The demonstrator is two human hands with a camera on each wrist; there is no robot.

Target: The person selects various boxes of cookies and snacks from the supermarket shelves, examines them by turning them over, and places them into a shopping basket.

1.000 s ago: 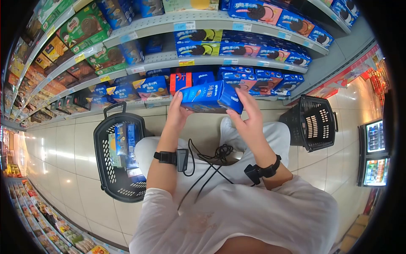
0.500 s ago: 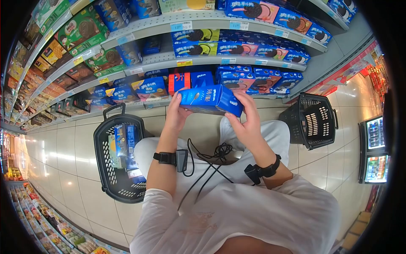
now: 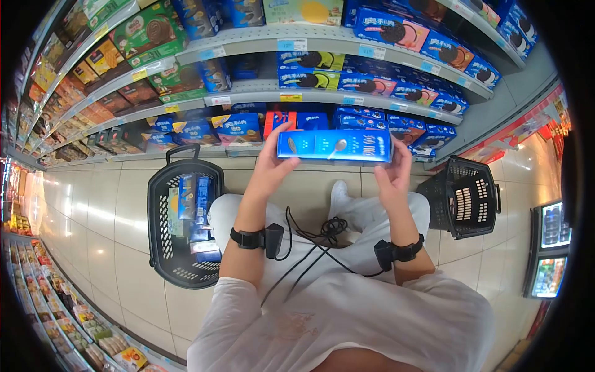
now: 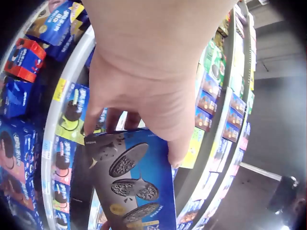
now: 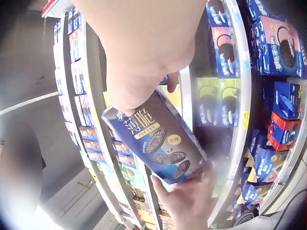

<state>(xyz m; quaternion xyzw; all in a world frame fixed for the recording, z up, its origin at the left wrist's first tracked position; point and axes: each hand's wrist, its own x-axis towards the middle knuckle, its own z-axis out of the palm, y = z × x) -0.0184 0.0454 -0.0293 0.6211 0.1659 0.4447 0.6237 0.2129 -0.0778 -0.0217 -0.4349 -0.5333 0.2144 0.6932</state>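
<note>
item, one blue oreo thin-cookie box (image 3: 334,146): held level in both hands above the lap, before the lowest shelf; a narrow blue side turned up to the head view. dark sandwich cookies are printed on its broad face, as shown in the wrist views.

item, left hand (image 3: 271,166): one end of the box is grasped, thumb along the near edge, fingers bent round the far side.

item, right hand (image 3: 395,168): the opposite end is grasped between thumb and fingers.

item, black shopping basket (image 3: 156,232): stood on the tiled floor (image 3: 111,254) beside the left knee; several cookie packages (image 3: 193,198) are contained.

item, second black basket (image 3: 427,191): placed beside the right knee.

item, metal shelving (image 3: 251,37): stocked with blue cookie boxes; green boxes (image 3: 149,34) are shelved at left, and a red-and-blue box (image 3: 279,121) is set on the lowest level.

item, black cable (image 3: 331,230): coiled and trailed over the lap.
</note>
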